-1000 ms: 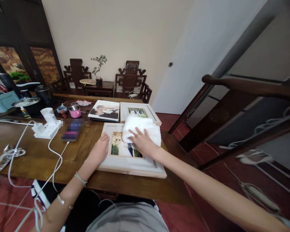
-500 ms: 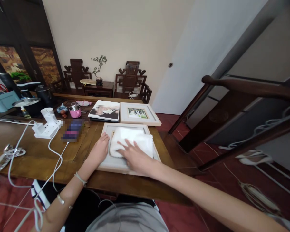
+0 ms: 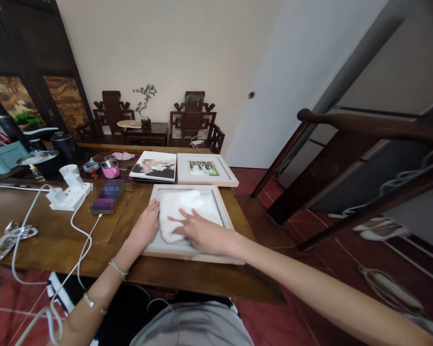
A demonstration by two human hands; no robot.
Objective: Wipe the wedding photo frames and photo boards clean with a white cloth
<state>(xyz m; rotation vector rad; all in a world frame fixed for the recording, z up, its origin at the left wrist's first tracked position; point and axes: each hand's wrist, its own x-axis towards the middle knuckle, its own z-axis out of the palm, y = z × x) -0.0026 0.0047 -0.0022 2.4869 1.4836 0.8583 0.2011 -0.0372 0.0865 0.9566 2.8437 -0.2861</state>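
Observation:
A light wooden picture frame (image 3: 226,211) lies flat on the brown table, near its front edge. My left hand (image 3: 149,222) grips the frame's left side, with the fingers curled over the rim. On the frame's face rests a folded white cloth (image 3: 171,204), which hides most of what is inside. My right hand (image 3: 202,231) presses on this cloth from above, its fingers spread.
Behind lie a second frame (image 3: 233,179) with a photo and a photo book (image 3: 140,168). To the left are a phone (image 3: 108,197), a power strip (image 3: 67,197), white cables and a pink cup (image 3: 110,169). A wooden chair (image 3: 310,163) stands right.
My right hand has slid the white cloth slightly left and toward me across the frame. The left hand keeps its place on the frame's side.

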